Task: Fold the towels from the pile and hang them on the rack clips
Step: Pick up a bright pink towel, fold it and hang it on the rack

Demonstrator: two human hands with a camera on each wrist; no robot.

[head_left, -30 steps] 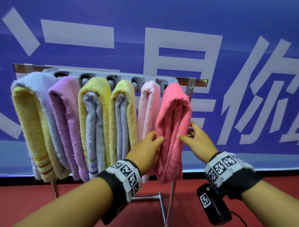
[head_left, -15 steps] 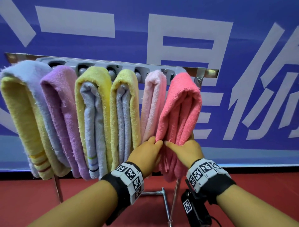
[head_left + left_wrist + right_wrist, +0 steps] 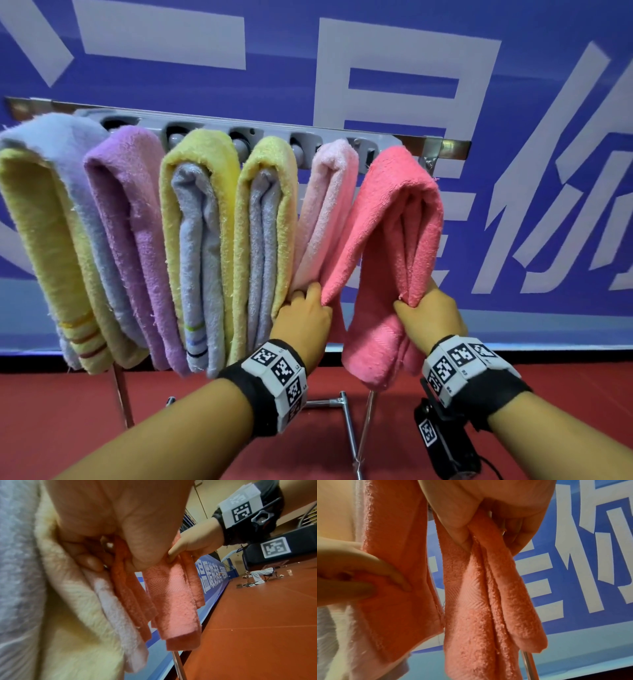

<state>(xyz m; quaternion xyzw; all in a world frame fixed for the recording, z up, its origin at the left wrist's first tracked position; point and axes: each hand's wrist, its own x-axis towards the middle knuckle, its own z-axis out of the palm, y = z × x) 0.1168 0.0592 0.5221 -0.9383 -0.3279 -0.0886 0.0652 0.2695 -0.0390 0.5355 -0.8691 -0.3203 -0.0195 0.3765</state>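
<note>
At the rack's (image 3: pixel 445 148) right end, both hands pinch the hanging coral towel (image 3: pixel 394 219): left hand (image 3: pixel 303 317) its left layer, right hand (image 3: pixel 428 318) its right layers.

We cannot see most of the rack clips (image 3: pixel 301 145); the hanging towels cover them. Behind the coral towel (image 3: pixel 394 219), our left hand (image 3: pixel 303 317) hides its fingertips, and our right hand (image 3: pixel 428 317) hides its fingers. Beside that towel, the leftmost yellow towel (image 3: pixel 37 222) is cut by the frame edge.
</note>
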